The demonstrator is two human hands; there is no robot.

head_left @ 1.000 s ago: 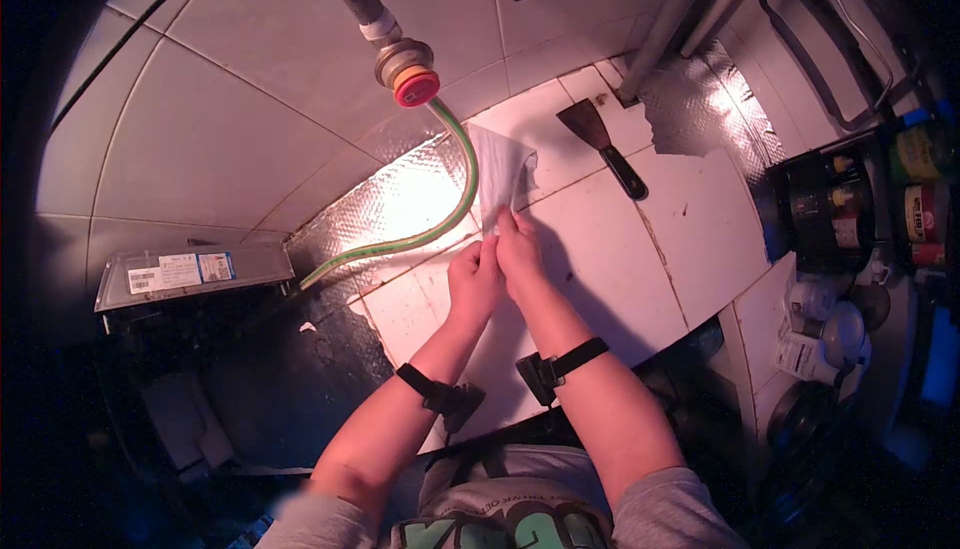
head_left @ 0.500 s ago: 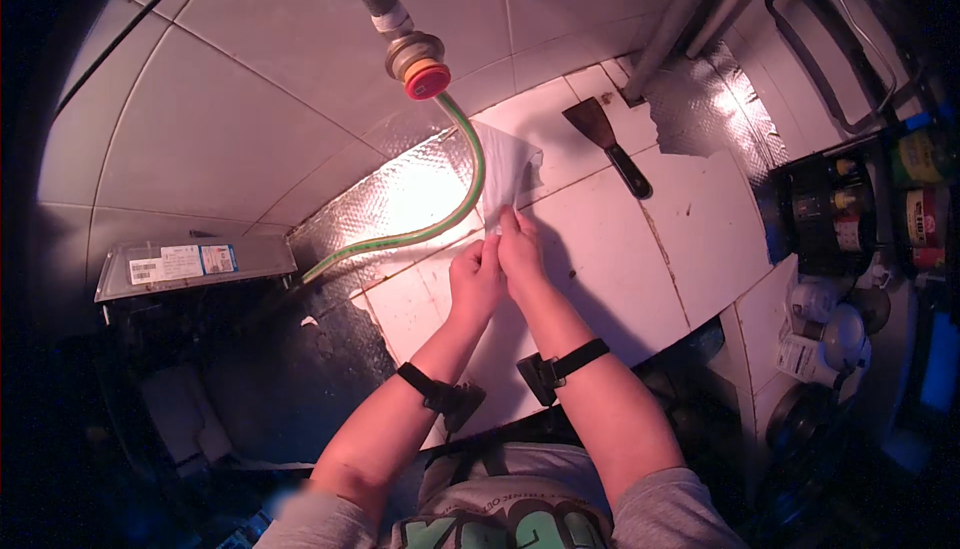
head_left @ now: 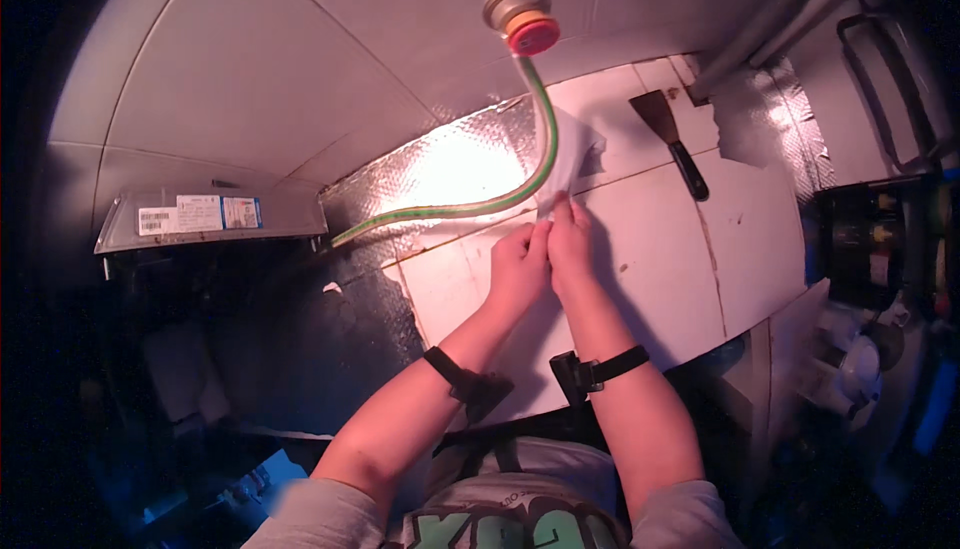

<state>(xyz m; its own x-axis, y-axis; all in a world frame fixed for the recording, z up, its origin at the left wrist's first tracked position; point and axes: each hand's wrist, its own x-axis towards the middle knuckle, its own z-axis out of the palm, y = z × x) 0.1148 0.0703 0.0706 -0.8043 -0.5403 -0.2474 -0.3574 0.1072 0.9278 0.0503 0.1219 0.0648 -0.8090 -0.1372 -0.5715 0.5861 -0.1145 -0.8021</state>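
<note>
My left hand and my right hand are side by side over the white tiled surface, thumbs close together. Both are closed on the near end of a thin, whitish, see-through sheet, which looks like plastic film or a bag. Its far part spreads past my fingertips, beside the hose, which is pale with a green stripe. What lies between my fingers is mostly hidden. Farther right, a scraper with a broad brown blade and a black handle lies flat on the tiles.
The hose runs from a brass valve with a red cap toward a metal casing with labels at left. Silver embossed foil lines the wall's foot; a darker foil piece lies left of my arms. Jars and containers stand at right.
The whole view has shifted, so the valve, hose, scraper and my hands appear farther right. My hands stay together on the sheet, and the scraper lies where it was on the tiles.
</note>
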